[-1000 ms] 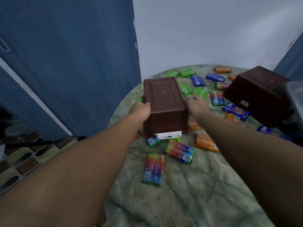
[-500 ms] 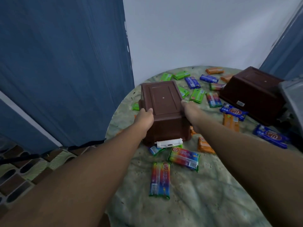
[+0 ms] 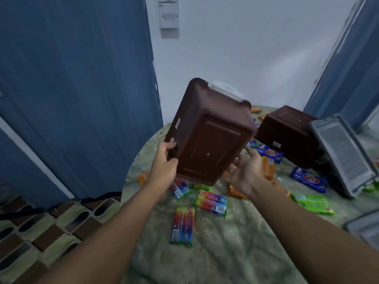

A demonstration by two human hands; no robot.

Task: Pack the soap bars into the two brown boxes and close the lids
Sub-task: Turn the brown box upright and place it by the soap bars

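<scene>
Brown box [image 3: 209, 132] aloft, seemingly between both grips.

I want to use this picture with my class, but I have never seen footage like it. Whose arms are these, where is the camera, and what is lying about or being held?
There is no machine here: a person wears a camera on the head, so it looks down along their own arms. The left hand grips a brown box, lifted and tilted with its underside facing us; the right hand is open beside it. A second brown box sits upside down on the round table, among scattered wrapped soap bars in several colours. A grey lid leans at the right.
</scene>
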